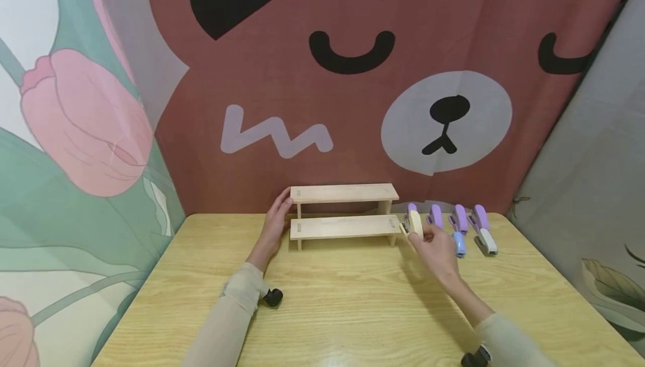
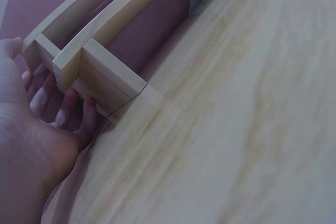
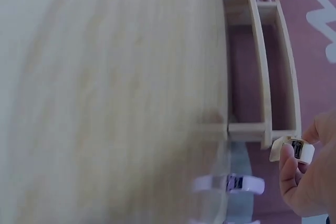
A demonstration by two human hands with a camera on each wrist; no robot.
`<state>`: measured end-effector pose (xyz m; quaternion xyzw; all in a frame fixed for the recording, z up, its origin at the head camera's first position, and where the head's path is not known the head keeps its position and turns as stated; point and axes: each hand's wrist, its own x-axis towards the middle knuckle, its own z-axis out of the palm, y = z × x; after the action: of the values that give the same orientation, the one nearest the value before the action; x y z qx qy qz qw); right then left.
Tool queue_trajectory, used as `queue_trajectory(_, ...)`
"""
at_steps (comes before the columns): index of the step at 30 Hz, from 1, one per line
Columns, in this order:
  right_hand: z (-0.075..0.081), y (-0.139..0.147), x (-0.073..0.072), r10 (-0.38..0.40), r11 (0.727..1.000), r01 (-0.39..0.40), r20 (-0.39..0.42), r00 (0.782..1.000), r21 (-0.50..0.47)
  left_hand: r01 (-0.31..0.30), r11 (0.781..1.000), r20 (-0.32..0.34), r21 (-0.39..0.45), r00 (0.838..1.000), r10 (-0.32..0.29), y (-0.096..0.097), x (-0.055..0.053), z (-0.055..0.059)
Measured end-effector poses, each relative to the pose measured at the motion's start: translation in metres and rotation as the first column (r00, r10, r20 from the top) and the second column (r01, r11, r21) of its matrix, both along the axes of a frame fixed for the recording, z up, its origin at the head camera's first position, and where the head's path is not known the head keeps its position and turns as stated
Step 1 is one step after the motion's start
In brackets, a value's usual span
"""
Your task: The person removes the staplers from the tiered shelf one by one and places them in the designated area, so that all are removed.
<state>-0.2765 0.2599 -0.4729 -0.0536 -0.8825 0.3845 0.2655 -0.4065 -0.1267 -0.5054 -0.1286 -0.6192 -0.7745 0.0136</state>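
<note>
A two-tier wooden shelf (image 1: 344,226) stands on the table. At its left end my left hand (image 1: 274,227) holds the edge, and the left wrist view shows bent fingers (image 2: 65,109) around the end of the upper tier and beside the support. Just off the shelf's right end, my right hand (image 1: 437,252) pinches a small pale yellow stapler (image 1: 415,223) between thumb and fingers. The right wrist view shows this yellow stapler (image 3: 305,152) close to the corner of the shelf.
Several purple staplers (image 1: 459,218) stand in a row along the table's back edge, right of the shelf. In front of them are a blue stapler (image 1: 459,245) and a light grey stapler (image 1: 486,242). A printed bear curtain (image 1: 353,148) hangs directly behind the wooden table (image 1: 342,311).
</note>
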Motion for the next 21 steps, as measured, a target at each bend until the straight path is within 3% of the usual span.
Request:
queue_trajectory(5, -0.007, 0.02, 0.006, -0.017, 1.0, 0.018, 0.06, 0.998, -0.022, 0.001, 1.0, -0.013, -0.013, 1.0, -0.001, 0.003, 0.013, 0.013)
queue_trajectory(10, -0.009, 0.037, 0.011, -0.019, 1.0, 0.02, 0.117, 0.993, -0.008, 0.003, 1.0, -0.012, -0.028, 1.0, -0.003, 0.005, 0.011, 0.014)
queue_trajectory(17, -0.011, 0.051, 0.014, -0.013, 1.0, 0.012, 0.184, 0.983, 0.008, 0.0, 1.0, -0.01, -0.009, 1.0, 0.0, 0.005, -0.007, -0.005)
queue_trajectory(21, -0.012, 0.056, 0.013, 0.0, 1.0, -0.001, 0.203, 0.979, 0.001, -0.03, 0.999, -0.027, -0.021, 0.999, 0.029, 0.005, -0.007, -0.009)
